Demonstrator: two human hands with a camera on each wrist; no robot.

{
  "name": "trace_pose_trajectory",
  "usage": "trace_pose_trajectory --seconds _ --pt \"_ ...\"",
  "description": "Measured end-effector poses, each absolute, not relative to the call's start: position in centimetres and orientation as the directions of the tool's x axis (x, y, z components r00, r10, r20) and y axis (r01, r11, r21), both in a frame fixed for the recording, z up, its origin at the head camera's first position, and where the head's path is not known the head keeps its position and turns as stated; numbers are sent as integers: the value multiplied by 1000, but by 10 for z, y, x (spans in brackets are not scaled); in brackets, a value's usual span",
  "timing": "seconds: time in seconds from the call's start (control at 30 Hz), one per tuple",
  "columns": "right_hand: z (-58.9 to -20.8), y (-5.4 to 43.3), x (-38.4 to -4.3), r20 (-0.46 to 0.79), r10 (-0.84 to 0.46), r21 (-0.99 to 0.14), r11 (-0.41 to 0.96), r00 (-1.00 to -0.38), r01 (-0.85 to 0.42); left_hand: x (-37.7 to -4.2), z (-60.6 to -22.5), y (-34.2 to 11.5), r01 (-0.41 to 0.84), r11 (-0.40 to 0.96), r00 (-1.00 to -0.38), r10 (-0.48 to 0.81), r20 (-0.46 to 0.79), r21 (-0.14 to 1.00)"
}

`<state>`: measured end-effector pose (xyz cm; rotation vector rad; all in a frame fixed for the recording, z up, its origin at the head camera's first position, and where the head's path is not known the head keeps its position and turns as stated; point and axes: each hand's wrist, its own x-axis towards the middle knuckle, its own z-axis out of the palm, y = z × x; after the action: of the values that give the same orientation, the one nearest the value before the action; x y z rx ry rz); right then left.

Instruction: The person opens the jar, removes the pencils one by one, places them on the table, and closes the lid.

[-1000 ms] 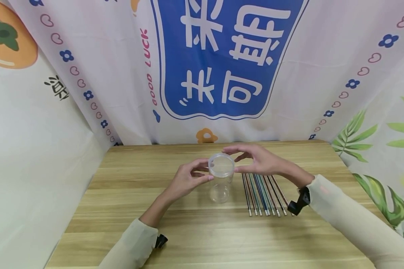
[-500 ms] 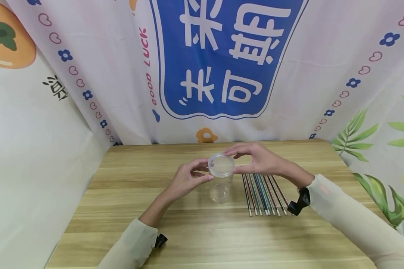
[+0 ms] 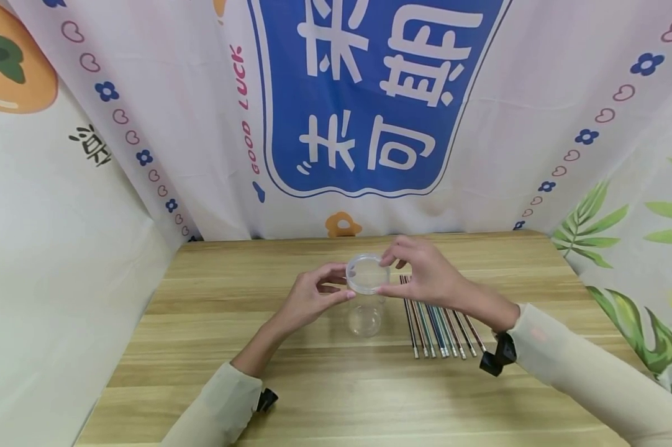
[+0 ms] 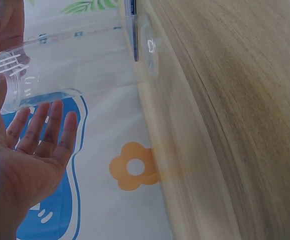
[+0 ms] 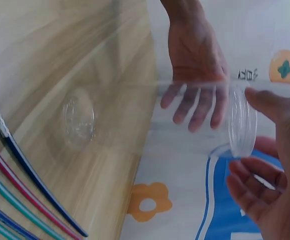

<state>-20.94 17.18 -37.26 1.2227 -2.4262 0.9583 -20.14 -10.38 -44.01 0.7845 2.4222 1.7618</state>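
A tall clear plastic jar [image 3: 364, 320] stands upright on the table, with a clear round lid [image 3: 367, 273] at its top. My left hand [image 3: 312, 299] holds the jar's upper part from the left, thumb near the rim and fingers behind. From the right, my right hand [image 3: 428, 276] grips the lid's edge between thumb and fingers. In the right wrist view the ribbed side of the lid [image 5: 242, 122] shows against the thumb. Through the clear wall nothing is seen inside the jar.
Several pencils [image 3: 439, 335] in different colours lie side by side on the wooden table [image 3: 291, 391], just right of the jar and partly below the right hand. A printed cloth [image 3: 218, 186] hangs along the table's back edge.
My right hand has turned at the lid, its fingers curling closer and its thumb shifting left along the front edge. The left hand and the jar have stayed in place.
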Motion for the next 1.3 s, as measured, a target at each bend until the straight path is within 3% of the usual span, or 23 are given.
trace_pose_trajectory --seconds 0.17,0.4,0.83,1.3 --pt "-373 168 -203 526 -588 -387 478 -615 -788 -202 -438 -105 376 232 -869 423 255 897" --pt "-366 174 -206 442 -605 -467 475 -662 -746 -201 -439 -107 374 235 -867 432 248 897" --pt "-361 187 -234 235 -799 -638 302 -553 -708 -201 -438 -107 367 227 -866 438 242 902" --pt "-357 186 -235 195 -817 -613 330 -543 -717 -201 -439 -107 362 224 -866 441 238 905"
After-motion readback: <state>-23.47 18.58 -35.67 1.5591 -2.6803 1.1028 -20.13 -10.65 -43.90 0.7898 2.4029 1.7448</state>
